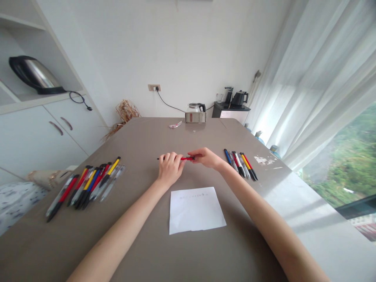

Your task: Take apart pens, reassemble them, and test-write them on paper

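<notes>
A slim red pen (187, 158) with a dark tip lies level between my two hands, beyond the paper. My left hand (170, 168) is closed around its left part, and the dark tip pokes out to the left of the fingers. At the other end, my right hand (205, 157) pinches the pen between thumb and fingers. Nearer to me rests a white sheet of paper (196, 211) with a faint line of marks along its top. Part of the pen is hidden by my fingers.
Several pens (88, 184) lie in a bunch at the left, and several more pens (241, 164) lie in a row at the right. At the table's (152, 137) far edge stand a glass pot (195, 107) and a metallic box (196, 117). A crumpled wrapper (175, 125) lies nearby.
</notes>
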A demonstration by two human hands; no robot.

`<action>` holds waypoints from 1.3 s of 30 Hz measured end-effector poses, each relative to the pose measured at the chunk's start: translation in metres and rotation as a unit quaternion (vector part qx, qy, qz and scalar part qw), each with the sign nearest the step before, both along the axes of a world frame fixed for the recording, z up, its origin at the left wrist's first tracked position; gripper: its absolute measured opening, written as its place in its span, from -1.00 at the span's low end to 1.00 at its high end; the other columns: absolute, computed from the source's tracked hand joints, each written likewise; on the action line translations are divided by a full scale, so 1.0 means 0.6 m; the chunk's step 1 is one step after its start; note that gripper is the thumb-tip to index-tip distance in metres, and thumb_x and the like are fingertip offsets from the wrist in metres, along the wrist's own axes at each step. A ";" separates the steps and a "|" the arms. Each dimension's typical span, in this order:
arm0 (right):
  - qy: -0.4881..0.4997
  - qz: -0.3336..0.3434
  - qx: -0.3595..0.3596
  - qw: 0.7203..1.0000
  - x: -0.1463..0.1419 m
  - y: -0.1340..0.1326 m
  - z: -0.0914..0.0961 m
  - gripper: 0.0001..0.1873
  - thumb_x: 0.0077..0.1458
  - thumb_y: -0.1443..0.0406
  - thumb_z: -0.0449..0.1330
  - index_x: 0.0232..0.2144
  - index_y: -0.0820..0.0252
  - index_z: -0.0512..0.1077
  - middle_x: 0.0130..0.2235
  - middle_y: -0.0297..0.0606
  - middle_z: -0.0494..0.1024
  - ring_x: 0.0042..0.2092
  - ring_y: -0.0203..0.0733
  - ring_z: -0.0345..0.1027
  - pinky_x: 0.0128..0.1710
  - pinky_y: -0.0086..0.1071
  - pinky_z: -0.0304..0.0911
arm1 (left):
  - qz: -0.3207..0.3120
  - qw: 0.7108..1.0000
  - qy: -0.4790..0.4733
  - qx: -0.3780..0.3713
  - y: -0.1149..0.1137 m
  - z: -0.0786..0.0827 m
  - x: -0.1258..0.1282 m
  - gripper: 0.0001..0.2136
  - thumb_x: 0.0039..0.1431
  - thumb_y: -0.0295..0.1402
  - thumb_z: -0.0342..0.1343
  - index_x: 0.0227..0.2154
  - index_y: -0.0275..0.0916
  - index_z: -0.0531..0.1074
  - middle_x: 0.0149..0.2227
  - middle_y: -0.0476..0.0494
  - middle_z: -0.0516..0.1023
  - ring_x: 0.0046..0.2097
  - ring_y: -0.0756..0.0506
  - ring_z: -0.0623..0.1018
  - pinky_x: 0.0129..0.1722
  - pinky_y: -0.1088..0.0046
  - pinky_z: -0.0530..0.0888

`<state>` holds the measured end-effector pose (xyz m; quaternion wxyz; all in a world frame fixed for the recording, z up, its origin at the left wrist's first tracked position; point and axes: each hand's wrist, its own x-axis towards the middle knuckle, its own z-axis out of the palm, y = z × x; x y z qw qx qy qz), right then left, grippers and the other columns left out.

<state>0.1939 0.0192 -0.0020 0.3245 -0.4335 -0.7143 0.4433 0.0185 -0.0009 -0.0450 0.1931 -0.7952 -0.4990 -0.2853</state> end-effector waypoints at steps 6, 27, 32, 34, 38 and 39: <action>0.022 -0.028 -0.019 0.999 -0.004 -0.002 0.002 -0.57 -0.21 0.55 0.07 -0.21 0.34 0.43 -0.26 -0.19 0.52 -0.23 -0.22 0.35 -0.21 -0.40 0.23 | -0.013 1.000 -0.011 0.004 0.002 -0.002 -0.001 -0.71 0.16 -0.22 -0.20 -0.22 -0.21 0.35 -0.31 -0.21 0.36 -0.25 -0.16 0.30 -0.22 0.25 0.14; 0.189 -0.101 -0.079 0.974 -0.003 -0.008 0.006 -0.77 -0.12 0.47 0.15 -0.30 0.33 0.39 -0.39 -0.24 0.42 -0.35 -0.32 0.33 -0.31 -0.36 0.37 | -0.053 0.998 -0.044 0.013 0.006 -0.007 0.000 -0.79 0.17 -0.38 -0.18 -0.21 -0.21 0.31 -0.20 -0.19 0.40 -0.17 -0.12 0.36 -0.10 0.26 0.17; 0.178 -0.102 -0.091 0.974 -0.002 -0.003 0.001 -0.80 -0.11 0.44 0.19 -0.33 0.33 0.38 -0.43 -0.24 0.44 -0.40 -0.31 0.37 -0.37 -0.38 0.38 | -0.069 0.996 -0.055 0.021 0.007 -0.007 0.000 -0.80 0.17 -0.41 -0.18 -0.22 -0.23 0.31 -0.19 -0.18 0.44 -0.16 -0.10 0.40 -0.05 0.26 0.15; 0.167 -0.112 -0.105 0.974 -0.001 -0.002 0.001 -0.81 -0.13 0.40 0.22 -0.36 0.33 0.37 -0.46 -0.23 0.46 -0.43 -0.30 0.39 -0.40 -0.40 0.38 | -0.069 0.996 -0.058 0.024 0.006 -0.007 0.000 -0.81 0.17 -0.41 -0.18 -0.22 -0.24 0.31 -0.20 -0.17 0.45 -0.17 -0.09 0.41 -0.04 0.25 0.15; 0.142 -0.144 -0.125 0.971 0.002 -0.002 0.003 -0.84 -0.17 0.33 0.26 -0.50 0.33 0.38 -0.57 -0.23 0.47 -0.48 -0.28 0.39 -0.44 -0.45 0.37 | -0.071 0.995 -0.063 0.032 0.005 -0.006 0.000 -0.81 0.17 -0.42 -0.17 -0.22 -0.23 0.31 -0.22 -0.17 0.47 -0.19 -0.09 0.42 -0.03 0.23 0.14; 0.140 -0.147 -0.126 0.971 0.003 -0.003 0.003 -0.84 -0.18 0.32 0.27 -0.52 0.33 0.38 -0.58 -0.23 0.47 -0.48 -0.28 0.38 -0.45 -0.46 0.37 | -0.073 0.995 -0.064 0.033 0.004 -0.006 0.000 -0.80 0.17 -0.42 -0.17 -0.22 -0.23 0.31 -0.22 -0.17 0.48 -0.19 -0.10 0.43 -0.04 0.23 0.14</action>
